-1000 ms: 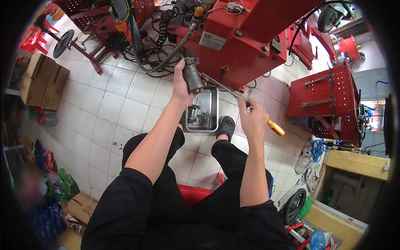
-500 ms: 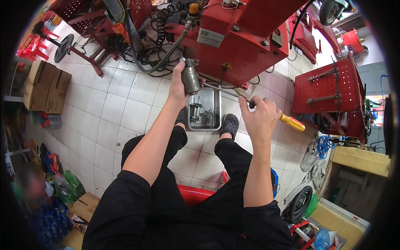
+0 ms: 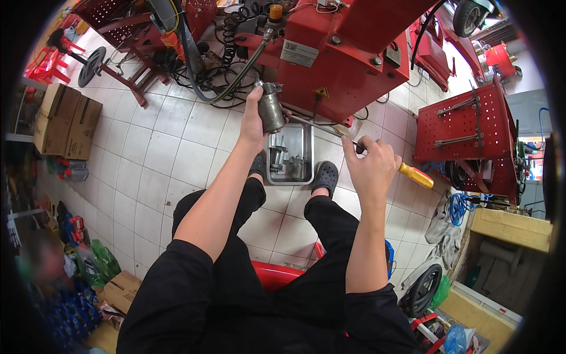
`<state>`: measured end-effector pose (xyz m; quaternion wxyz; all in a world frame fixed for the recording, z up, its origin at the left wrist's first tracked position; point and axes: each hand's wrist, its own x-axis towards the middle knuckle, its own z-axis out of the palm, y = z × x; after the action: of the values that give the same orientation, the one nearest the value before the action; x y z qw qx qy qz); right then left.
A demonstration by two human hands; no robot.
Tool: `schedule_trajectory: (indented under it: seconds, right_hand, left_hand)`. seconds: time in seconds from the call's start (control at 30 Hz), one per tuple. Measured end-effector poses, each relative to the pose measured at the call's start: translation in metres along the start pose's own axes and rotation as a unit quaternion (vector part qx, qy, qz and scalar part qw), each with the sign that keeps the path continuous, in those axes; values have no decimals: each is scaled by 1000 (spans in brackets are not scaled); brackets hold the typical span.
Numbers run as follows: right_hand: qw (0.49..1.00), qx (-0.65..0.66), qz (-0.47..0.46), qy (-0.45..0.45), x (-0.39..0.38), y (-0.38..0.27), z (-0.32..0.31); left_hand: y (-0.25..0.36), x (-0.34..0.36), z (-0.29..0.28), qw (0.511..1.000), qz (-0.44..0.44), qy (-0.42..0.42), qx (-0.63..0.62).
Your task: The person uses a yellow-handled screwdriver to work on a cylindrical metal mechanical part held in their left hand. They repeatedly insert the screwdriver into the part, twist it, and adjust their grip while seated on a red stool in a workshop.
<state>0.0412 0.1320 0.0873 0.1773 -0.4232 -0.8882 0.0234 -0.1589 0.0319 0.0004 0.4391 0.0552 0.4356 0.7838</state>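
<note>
My left hand (image 3: 253, 123) is closed around a grey metal cylinder (image 3: 271, 115), held tilted, with a bracket-like fitting at its upper end; what is inside is hidden. My right hand (image 3: 372, 162) grips a long screwdriver, its yellow handle (image 3: 417, 175) sticking out past the palm toward the right. The screwdriver's shaft (image 3: 318, 126) runs left toward the cylinder, and its tip is hidden near my left fingers. Below the cylinder, a metal tray (image 3: 290, 180) lies on the floor between my feet, with a rod-like metal part (image 3: 278, 154) and other small parts in it.
A large red machine (image 3: 336, 65) stands just ahead, with cables and a hose (image 3: 230, 88) to its left. A red perforated cart (image 3: 466, 133) is at right. Cardboard boxes (image 3: 65, 124) are stacked at left. I sit on a red stool (image 3: 276, 275).
My right hand and the screwdriver have shifted very slightly to the right. My left hand keeps the cylinder in nearly the same place.
</note>
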Motion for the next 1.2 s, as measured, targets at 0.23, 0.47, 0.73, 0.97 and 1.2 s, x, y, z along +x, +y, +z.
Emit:
schedule_trajectory:
  seconds: [0.23,0.47,0.73,0.97,1.2]
  right_hand:
    - [1000,-6,-6,-3,-1,0,-1]
    - [999,-40,-23,3,-4,-7,-6]
    - [998,-57,-30,3,-10,-17,-6]
    - [998,-56,-16,-16,-12,-15,1]
    - [990,-20,41,-134,-14,-17,10]
  left_hand:
    - [-1,0,1,1000,3,-7,8]
    - [-5,-2,4,986,22,22,162]
    - [-13,0,-1,977,25,29,210]
    - [-10,0,-3,978,22,35,206]
    - [-13,4,-9,970,43,42,236]
